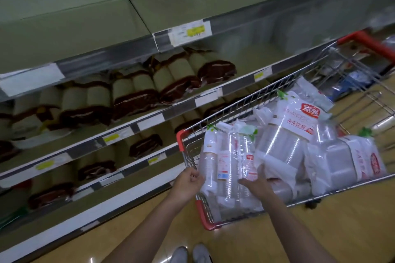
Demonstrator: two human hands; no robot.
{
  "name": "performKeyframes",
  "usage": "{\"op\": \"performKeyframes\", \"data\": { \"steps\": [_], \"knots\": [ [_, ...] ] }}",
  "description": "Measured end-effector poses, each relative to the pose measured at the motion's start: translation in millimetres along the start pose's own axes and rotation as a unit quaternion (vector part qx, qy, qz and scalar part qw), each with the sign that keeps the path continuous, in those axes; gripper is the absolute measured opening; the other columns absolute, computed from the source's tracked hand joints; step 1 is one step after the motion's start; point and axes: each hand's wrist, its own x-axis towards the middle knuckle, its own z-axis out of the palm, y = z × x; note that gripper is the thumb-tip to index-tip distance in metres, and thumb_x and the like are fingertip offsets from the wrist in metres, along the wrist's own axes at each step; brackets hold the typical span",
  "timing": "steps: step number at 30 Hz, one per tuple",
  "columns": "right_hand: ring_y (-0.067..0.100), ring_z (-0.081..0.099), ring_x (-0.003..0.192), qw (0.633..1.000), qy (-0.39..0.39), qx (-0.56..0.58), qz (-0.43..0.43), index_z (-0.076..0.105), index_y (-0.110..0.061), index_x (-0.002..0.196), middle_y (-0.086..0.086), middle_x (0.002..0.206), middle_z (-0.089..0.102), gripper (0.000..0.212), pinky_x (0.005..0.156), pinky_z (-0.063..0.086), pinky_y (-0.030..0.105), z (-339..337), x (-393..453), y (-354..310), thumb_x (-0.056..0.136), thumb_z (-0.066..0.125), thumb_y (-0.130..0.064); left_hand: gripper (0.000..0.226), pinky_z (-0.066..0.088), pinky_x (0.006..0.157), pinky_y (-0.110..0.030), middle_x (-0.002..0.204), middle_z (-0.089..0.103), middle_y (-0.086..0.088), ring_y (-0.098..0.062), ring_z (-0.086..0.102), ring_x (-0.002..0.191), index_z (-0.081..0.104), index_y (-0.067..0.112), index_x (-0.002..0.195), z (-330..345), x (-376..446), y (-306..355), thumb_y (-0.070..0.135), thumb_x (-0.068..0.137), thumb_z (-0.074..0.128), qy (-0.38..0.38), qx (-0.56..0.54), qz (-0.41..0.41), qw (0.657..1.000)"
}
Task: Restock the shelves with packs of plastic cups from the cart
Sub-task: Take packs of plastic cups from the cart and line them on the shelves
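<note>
A wire shopping cart (187, 151) with red corners stands at the right, filled with several clear packs of plastic cups. Both my hands are on one long pack of cups (229, 160) at the cart's near end. My left hand (189, 181) pinches the pack's left edge by the cart's corner. My right hand (255, 183) grips its lower right side, fingers wrapped over the plastic. A larger pack with a red label (286, 132) lies behind it. The shelf (89, 27) above the brown packs is bare.
The lower shelves at left hold several brown-and-beige packs (136, 95), with price tags (190, 32) along the rails. The cart's red handle (369, 43) is at the far right. Tan floor and my shoes (192, 254) show below.
</note>
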Motion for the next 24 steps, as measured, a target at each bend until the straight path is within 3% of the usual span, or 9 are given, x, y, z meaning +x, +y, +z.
{"op": "performKeyframes", "data": {
  "steps": [3, 6, 8, 10, 14, 16, 19, 21, 24],
  "knots": [
    [0.029, 0.038, 0.133, 0.997, 0.002, 0.081, -0.005, 0.007, -0.017, 0.151, 0.011, 0.152, 0.03, 0.092, 0.105, 0.035, 0.038, -4.7, 4.2, -2.7, 0.083, 0.07, -0.023, 0.024, 0.043, 0.057, -0.019, 0.091, 0.062, 0.0, -0.005, 0.057, 0.073, 0.054, 0.013, 0.11, 5.4, -5.1, -8.5, 0.027, 0.091, 0.057, -0.016, 0.007, 0.005, 1.0],
    [0.025, 0.057, 0.097, 0.975, -0.007, 0.218, 0.029, 0.045, -0.013, 0.13, 0.021, 0.134, 0.052, 0.046, 0.079, 0.047, 0.035, -5.8, 2.4, -12.9, 0.09, 0.057, -0.033, 0.033, 0.043, 0.06, -0.017, 0.095, 0.058, 0.005, -0.003, 0.056, 0.079, 0.054, 0.013, 0.118, 3.7, -8.6, -11.4, 0.032, 0.091, 0.056, -0.034, 0.027, 0.032, 0.999],
    [0.024, 0.06, 0.083, 0.961, -0.031, 0.266, 0.07, 0.06, -0.013, 0.114, 0.017, 0.112, 0.063, 0.045, 0.069, 0.049, 0.031, -7.8, -4.2, -23.1, 0.088, 0.051, -0.049, 0.041, 0.048, 0.073, -0.02, 0.11, 0.059, 0.003, -0.008, 0.058, 0.095, 0.052, 0.016, 0.125, 2.5, -10.2, -4.5, 0.037, 0.09, 0.056, -0.047, 0.021, 0.051, 0.997],
    [0.023, 0.058, 0.084, 0.965, -0.068, 0.24, 0.086, 0.067, -0.016, 0.098, 0.009, 0.101, 0.062, 0.051, 0.076, 0.051, 0.032, -6.2, -10.7, -35.9, 0.081, 0.052, -0.061, 0.048, 0.049, 0.079, -0.024, 0.118, 0.056, 0.003, -0.013, 0.058, 0.107, 0.049, 0.018, 0.129, 2.2, -12.0, 9.4, 0.044, 0.089, 0.055, -0.06, 0.008, 0.059, 0.996],
    [0.019, 0.054, 0.094, 0.976, -0.156, 0.144, 0.044, 0.06, -0.021, 0.096, -0.002, 0.101, 0.058, 0.019, 0.073, 0.048, 0.032, 23.1, -34.7, -61.9, 0.088, 0.059, -0.038, 0.049, 0.057, 0.073, -0.029, 0.103, 0.068, 0.001, -0.013, 0.068, 0.09, 0.056, 0.014, 0.119, -4.3, -7.8, 30.9, 0.044, 0.081, 0.066, -0.066, -0.068, 0.06, 0.994],
    [0.016, 0.052, 0.098, 0.982, -0.143, 0.119, 0.014, 0.06, -0.02, 0.099, -0.001, 0.108, 0.059, 0.011, 0.074, 0.045, 0.031, 39.2, -36.0, -61.9, 0.088, 0.061, -0.023, 0.075, 0.057, 0.082, -0.036, 0.112, 0.065, -0.005, -0.021, 0.066, 0.098, 0.049, 0.013, 0.121, -6.6, -2.6, 30.8, 0.046, 0.063, 0.081, -0.02, -0.074, 0.024, 0.997],
    [0.014, 0.055, 0.088, 0.98, -0.122, 0.16, -0.007, 0.056, -0.015, 0.108, 0.005, 0.11, 0.056, 0.024, 0.071, 0.046, 0.027, 48.4, -38.4, -57.4, 0.086, 0.063, -0.009, 0.073, 0.05, 0.075, -0.029, 0.108, 0.057, -0.004, -0.022, 0.061, 0.098, 0.039, 0.01, 0.12, -13.4, -3.6, 26.7, 0.019, 0.063, 0.084, 0.04, -0.065, -0.001, 0.997],
    [0.021, 0.06, 0.099, 0.982, -0.114, 0.148, -0.011, 0.052, -0.015, 0.119, 0.002, 0.115, 0.058, 0.051, 0.077, 0.05, 0.033, 43.0, -38.5, -53.5, 0.075, 0.077, -0.025, 0.058, 0.052, 0.067, -0.028, 0.099, 0.061, -0.003, -0.018, 0.063, 0.085, 0.044, 0.011, 0.113, -22.2, -9.6, 25.2, 0.009, 0.067, 0.08, 0.019, -0.113, -0.003, 0.993],
    [0.032, 0.064, 0.106, 0.946, -0.268, 0.182, -0.013, 0.056, -0.018, 0.125, 0.009, 0.118, 0.068, 0.072, 0.087, 0.053, 0.048, 26.0, -50.2, -61.6, 0.062, 0.084, -0.04, 0.073, 0.057, 0.083, -0.047, 0.109, 0.068, -0.012, -0.03, 0.069, 0.093, 0.049, 0.01, 0.121, -46.1, -24.6, 27.1, 0.016, 0.057, 0.085, -0.058, -0.202, 0.027, 0.977]
  ]
}}
